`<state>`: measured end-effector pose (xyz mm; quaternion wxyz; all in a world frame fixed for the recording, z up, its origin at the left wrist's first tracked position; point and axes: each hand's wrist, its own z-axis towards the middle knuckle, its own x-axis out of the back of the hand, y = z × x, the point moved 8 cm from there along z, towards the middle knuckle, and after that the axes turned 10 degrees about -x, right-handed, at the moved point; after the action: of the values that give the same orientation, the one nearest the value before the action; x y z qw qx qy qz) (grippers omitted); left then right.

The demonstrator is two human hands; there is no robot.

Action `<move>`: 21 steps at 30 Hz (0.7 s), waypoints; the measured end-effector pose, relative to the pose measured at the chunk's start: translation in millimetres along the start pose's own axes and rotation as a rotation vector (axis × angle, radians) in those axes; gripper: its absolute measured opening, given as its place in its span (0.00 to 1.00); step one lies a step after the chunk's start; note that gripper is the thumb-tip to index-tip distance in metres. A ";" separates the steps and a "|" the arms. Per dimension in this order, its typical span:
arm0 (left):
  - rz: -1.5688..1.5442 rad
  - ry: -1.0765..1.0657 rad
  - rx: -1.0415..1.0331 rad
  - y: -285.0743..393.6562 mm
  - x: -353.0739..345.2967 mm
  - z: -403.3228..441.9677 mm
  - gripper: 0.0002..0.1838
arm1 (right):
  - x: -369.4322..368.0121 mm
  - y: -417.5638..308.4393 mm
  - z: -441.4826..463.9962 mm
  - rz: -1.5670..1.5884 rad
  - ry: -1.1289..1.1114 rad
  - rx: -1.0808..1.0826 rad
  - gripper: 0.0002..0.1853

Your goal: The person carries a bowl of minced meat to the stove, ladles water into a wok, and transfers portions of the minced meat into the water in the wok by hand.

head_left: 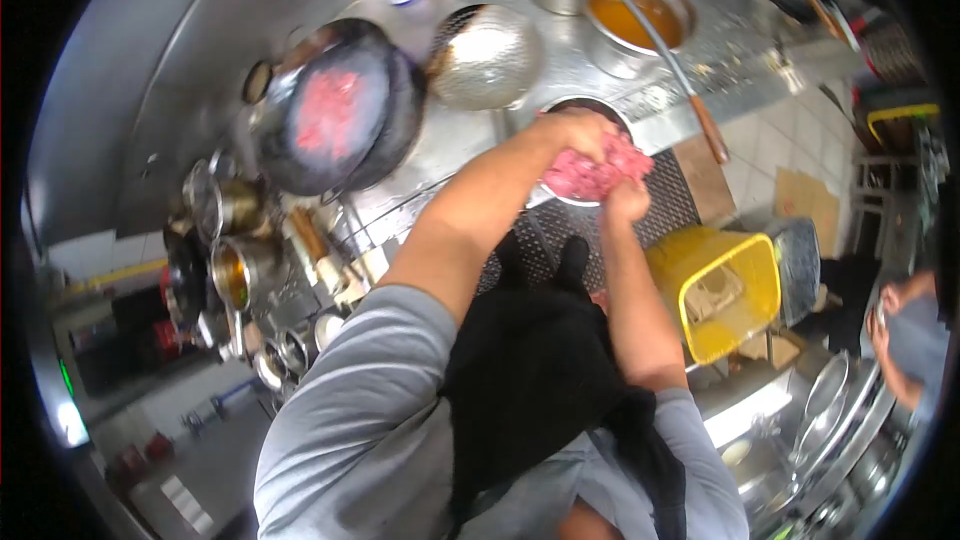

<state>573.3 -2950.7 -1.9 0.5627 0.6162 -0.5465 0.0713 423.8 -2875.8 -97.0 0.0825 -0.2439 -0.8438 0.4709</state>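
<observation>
Pink raw meat [590, 172] hangs in a clump between my two hands, over a round container with a pale rim [572, 202]. My left hand [585, 130] has its fingers curled into the top of the meat. On the lower right side of the clump, my right hand [627, 200] is closed around its edge. The meat hides most of the container's inside. To the left, a dark wok [405, 120] holds more pink meat [330, 112] in a greyish pool. A round metal strainer [485, 58] lies between the wok and my hands.
A pot of orange-brown liquid [637, 18] stands behind my hands, crossed by a wooden-handled ladle [670, 65]. A yellow bin [730, 315] stands right of my right forearm. Pots [240, 275] crowd the left. Another person [915, 340] is at far right.
</observation>
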 end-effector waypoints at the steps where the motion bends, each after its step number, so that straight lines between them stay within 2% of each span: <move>1: -0.085 -0.074 0.061 27.0 19.9 -27.9 0.36 | 4.9 -7.0 -4.3 -0.232 0.102 -0.061 0.15; 2: -0.112 -0.017 0.033 26.4 21.0 -31.4 0.35 | 2.5 -11.5 -8.3 -0.245 0.056 -0.007 0.14; 5: -0.149 -0.051 0.044 27.3 29.5 -50.8 0.36 | -3.7 -9.6 -5.5 -0.090 -0.084 -0.015 0.13; 8: -0.265 0.055 0.058 18.3 41.2 -68.2 0.37 | -7.0 -13.5 -12.5 -0.106 -0.136 -0.113 0.13; 10: -0.539 0.140 0.102 11.5 46.8 -81.0 0.38 | -7.0 -13.2 -8.9 -0.153 -0.154 -0.086 0.14; 12: -0.602 0.173 0.144 5.1 53.2 -89.4 0.37 | -3.1 -4.4 1.9 -0.181 -0.169 -0.075 0.14; 15: -0.788 0.274 0.030 7.2 71.2 -102.8 0.35 | 1.5 5.5 11.9 -0.164 -0.169 -0.049 0.13; 19: -0.778 0.347 -0.023 10.9 97.4 -132.0 0.34 | 1.2 1.0 9.4 -0.109 -0.160 -0.019 0.12; 20: -0.891 0.366 -0.043 12.4 104.3 -141.1 0.33 | 0.3 0.5 9.7 -0.063 -0.186 -0.027 0.12; 21: -1.003 0.385 -0.062 10.4 109.2 -150.0 0.31 | 2.2 -4.4 9.9 -0.205 -0.167 0.019 0.12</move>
<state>687.4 -2897.4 134.7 0.6359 0.7603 -0.0738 -0.1107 416.7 -2884.2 -98.9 0.0620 -0.1159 -0.8638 0.4864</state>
